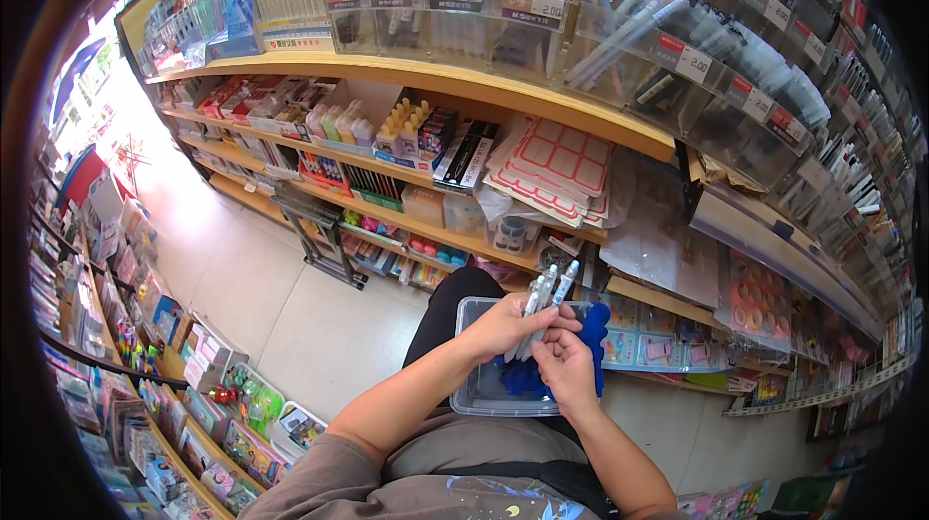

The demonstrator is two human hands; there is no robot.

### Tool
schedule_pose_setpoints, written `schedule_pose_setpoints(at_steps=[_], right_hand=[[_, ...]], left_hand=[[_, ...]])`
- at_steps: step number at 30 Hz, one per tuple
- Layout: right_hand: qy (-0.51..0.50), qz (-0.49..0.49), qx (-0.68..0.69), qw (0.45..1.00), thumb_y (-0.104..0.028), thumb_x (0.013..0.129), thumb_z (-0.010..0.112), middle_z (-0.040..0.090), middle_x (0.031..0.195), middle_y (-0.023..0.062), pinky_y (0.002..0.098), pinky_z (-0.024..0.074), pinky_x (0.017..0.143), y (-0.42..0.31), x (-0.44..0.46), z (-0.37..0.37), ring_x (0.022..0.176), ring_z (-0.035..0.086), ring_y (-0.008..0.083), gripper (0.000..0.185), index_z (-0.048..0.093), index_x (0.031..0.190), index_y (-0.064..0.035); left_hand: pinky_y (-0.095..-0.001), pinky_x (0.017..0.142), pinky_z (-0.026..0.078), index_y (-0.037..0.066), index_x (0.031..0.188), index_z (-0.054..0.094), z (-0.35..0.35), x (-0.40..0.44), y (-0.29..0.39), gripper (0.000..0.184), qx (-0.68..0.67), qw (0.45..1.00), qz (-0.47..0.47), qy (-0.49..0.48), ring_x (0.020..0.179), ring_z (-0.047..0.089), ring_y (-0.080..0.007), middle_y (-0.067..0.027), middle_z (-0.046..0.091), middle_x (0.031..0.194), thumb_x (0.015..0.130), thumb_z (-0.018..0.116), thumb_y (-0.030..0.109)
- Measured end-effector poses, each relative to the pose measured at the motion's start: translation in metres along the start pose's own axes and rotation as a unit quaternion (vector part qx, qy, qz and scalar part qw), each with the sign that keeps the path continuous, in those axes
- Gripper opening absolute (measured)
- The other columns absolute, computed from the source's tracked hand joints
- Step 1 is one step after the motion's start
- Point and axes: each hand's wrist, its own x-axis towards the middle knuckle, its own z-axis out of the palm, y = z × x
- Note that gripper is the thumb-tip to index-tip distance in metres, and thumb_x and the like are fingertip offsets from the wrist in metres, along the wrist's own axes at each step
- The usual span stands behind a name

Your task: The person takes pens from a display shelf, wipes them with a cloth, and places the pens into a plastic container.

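Note:
Several pens with clear and pale, patterned barrels stand in a loose bunch, tips of the bunch pointing up and away. My left hand is closed around them, thumb across the front. Against the lower part of the bunch, my right hand has its fingers curled in; it seems to pinch the pens, though the contact is partly hidden. Below both hands, a clear plastic box rests on my lap. Blue fluffy cloth lies in it and over its right side.
A wooden shelf carries clear pen racks with price labels. Lower shelves hold boxed stationery and a stack of red-framed label sheets. A black metal stand is on the tiled floor. Book and toy displays line the left.

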Motion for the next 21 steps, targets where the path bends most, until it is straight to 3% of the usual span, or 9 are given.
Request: schedule_pose_setpoints(at_steps=[8, 13, 17, 21], right_hand=[[-0.016, 0.093, 0.02, 0.995, -0.006, 0.084, 0.054, 0.052, 0.057, 0.0041, 0.0194, 0.0343, 0.035, -0.011, -0.006, 0.001, 0.039, 0.046, 0.0093, 0.01, 0.048, 0.092, -0.0029], [-0.03, 0.046, 0.032, 0.998, -0.002, 0.081, 0.052, 0.053, 0.058, 0.0052, 0.0195, 0.0344, 0.035, -0.008, -0.007, -0.002, 0.039, 0.046, 0.0103, 0.008, 0.046, 0.086, -0.004], [-0.025, 0.016, 0.039, 0.999, -0.001, 0.079, 0.054, 0.052, 0.059, 0.0039, 0.0184, 0.0349, 0.039, -0.007, -0.008, -0.001, 0.043, 0.046, 0.0081, 0.01, 0.047, 0.084, -0.0047], [-0.047, -0.008, 0.027, 0.999, 0.0, 0.077, 0.058, 0.051, 0.062, 0.0015, 0.0173, 0.034, 0.042, -0.004, -0.009, -0.002, 0.048, 0.045, 0.0058, 0.014, 0.047, 0.084, -0.0053]], left_hand=[[-0.0302, 0.083, 0.047, -0.005, 0.118, 0.047, 0.002, -0.002, 0.0, 0.038, 0.027, 0.999, -0.016, -0.024, 0.096, 0.058, -0.0184, -0.0166, 0.059, 0.109, 0.09, 0.051, 0.021], [-0.0317, 0.085, 0.046, -0.005, 0.122, 0.044, -0.001, -0.004, 0.006, 0.049, 0.029, 0.999, -0.018, -0.023, 0.097, 0.057, -0.0194, -0.0182, 0.057, 0.112, 0.088, 0.053, 0.029], [-0.0358, 0.092, 0.042, -0.006, 0.124, 0.04, -0.001, -0.005, 0.009, 0.061, -0.087, 0.994, -0.029, -0.058, 0.104, 0.055, -0.0268, -0.022, 0.053, 0.117, 0.084, 0.058, 0.036], [-0.0367, 0.094, 0.041, -0.006, 0.125, 0.039, -0.004, -0.006, 0.012, 0.061, -0.133, 0.986, -0.049, -0.082, 0.106, 0.054, -0.0282, -0.0229, 0.052, 0.117, 0.083, 0.058, 0.035]])
